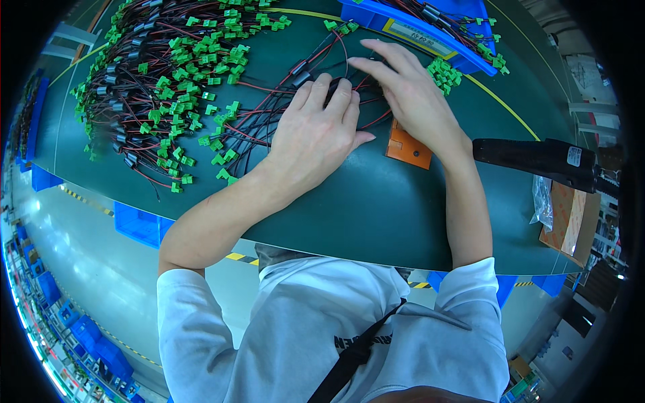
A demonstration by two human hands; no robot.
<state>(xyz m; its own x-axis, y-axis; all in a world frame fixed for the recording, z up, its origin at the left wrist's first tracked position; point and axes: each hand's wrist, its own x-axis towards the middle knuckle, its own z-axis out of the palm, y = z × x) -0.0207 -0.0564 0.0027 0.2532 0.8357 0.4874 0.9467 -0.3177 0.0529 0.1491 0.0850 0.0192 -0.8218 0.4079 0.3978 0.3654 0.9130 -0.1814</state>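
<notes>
My left hand [319, 127] lies palm down on a small spread of wire harnesses, thin black and red wires with green plug connectors [225, 158]. Its fingers are slightly apart, and the thumb sticks out to the right. My right hand [416, 91] hovers over the right end of these wires, its fingers stretched to the left; its thumb is hidden. A black cylindrical sleeve [302, 79] on the wires shows just beyond my left fingertips. Under my right wrist sits an orange block [408, 149], partly covered by the hand.
A big pile of similar harnesses [161, 87] covers the table's left side. A blue bin [430, 40] with more harnesses stands at the far right, green connectors [443, 75] beside it. A black tool-like arm [537, 160] and a cardboard box [570, 218] are at right.
</notes>
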